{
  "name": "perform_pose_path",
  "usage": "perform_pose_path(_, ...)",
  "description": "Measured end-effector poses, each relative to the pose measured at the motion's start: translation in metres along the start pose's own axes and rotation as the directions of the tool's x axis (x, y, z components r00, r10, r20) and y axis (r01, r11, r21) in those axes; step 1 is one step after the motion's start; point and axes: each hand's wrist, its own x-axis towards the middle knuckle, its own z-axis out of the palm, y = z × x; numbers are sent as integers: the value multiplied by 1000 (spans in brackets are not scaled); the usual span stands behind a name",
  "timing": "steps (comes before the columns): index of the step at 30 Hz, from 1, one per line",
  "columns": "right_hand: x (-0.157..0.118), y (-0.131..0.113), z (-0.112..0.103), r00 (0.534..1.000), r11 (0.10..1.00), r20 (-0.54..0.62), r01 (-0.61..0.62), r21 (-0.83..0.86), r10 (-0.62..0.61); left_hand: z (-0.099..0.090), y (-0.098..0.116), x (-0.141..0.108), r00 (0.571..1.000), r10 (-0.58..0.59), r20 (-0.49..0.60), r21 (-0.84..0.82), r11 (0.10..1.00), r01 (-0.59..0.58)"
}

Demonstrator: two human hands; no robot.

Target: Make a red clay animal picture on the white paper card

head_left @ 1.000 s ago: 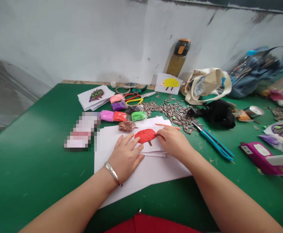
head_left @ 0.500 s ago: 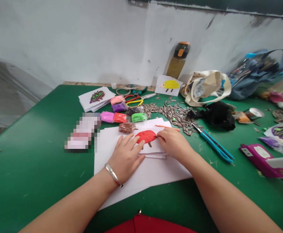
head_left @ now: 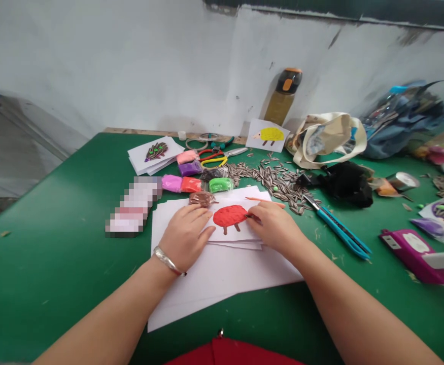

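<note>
A red clay oval (head_left: pixel 230 215) with two short brown clay legs is pressed onto a white paper sheet (head_left: pixel 218 236), on top of several larger sheets. My left hand (head_left: pixel 185 233), a silver bangle on its wrist, lies open with its fingers stretched out on the paper, left of the red oval. At the oval's right edge, my right hand (head_left: pixel 273 223) is closed in a pinch around a small dark piece, too small to identify. Just beyond its knuckles rests a thin orange stick (head_left: pixel 265 201). A packet of brown clay (head_left: pixel 202 198) touches the paper's upper edge.
Behind lie several clay packets (head_left: pixel 220 184), pliers and scissors (head_left: pixel 214 161), and scattered sunflower seeds (head_left: pixel 267 176). A blue utility knife (head_left: pixel 339 230) and a magenta device (head_left: pixel 415 256) are on the right. A blurred-out phone (head_left: pixel 134 207) is at left; a bottle (head_left: pixel 283 96) leans against the wall.
My left hand has drawn back leftward off the red oval, uncovering both brown legs. My right hand remains at the oval's right edge. The view has shifted slightly.
</note>
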Motion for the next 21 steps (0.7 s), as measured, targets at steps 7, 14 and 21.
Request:
perform_pose_path(7,0,0,0,1000,1000,4,8,12,-8,-4,-10,2,979,-24,-201,11,1000,27)
perform_pose_path(14,-1,2,1,999,999,29,14,35,-15,-6,-16,12,994,-8,-111,154,988,26)
perform_pose_path(21,0,0,-3,1000,1000,15,6,22,-7,-13,-48,64,948,-267,171,314,927,205)
